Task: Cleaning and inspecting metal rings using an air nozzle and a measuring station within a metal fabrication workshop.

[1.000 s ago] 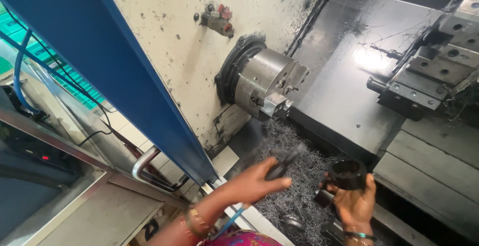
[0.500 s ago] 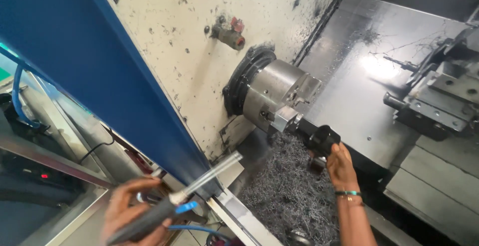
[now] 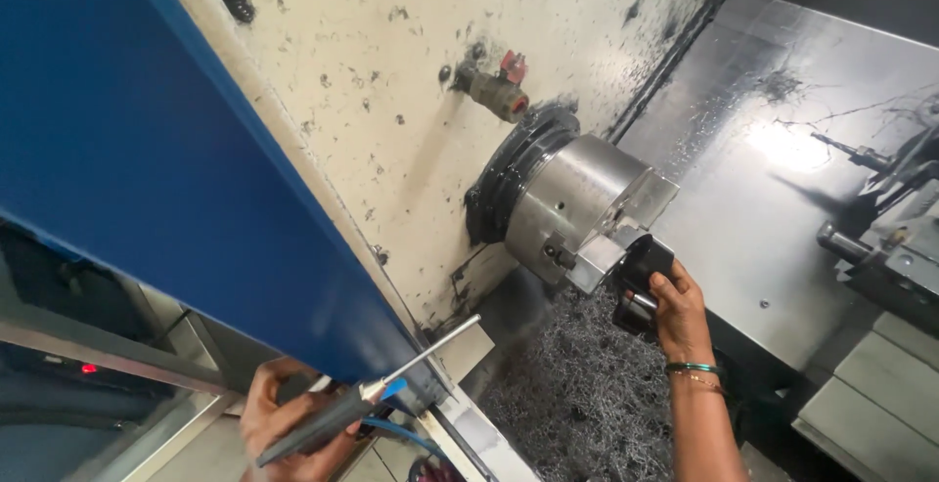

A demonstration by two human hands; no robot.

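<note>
Workpiece [image 3: 646, 265], a dark round part, now sits against the chuck [image 3: 577, 213] jaws, gripped by the right hand [image 3: 677, 311]; a second ago it hung low over the swarf [image 3: 577, 394]. Left hand [image 3: 284, 423] has drawn back outside the blue door [image 3: 166, 159], fist closed on an air gun [image 3: 362, 399].

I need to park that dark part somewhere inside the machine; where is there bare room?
The sloped steel guard right of the chuck is bare up to the turret. Below the chuck, tangled metal swarf fills the bed. At the chuck face, the right hand holds the dark part, so it is crowded.
</note>
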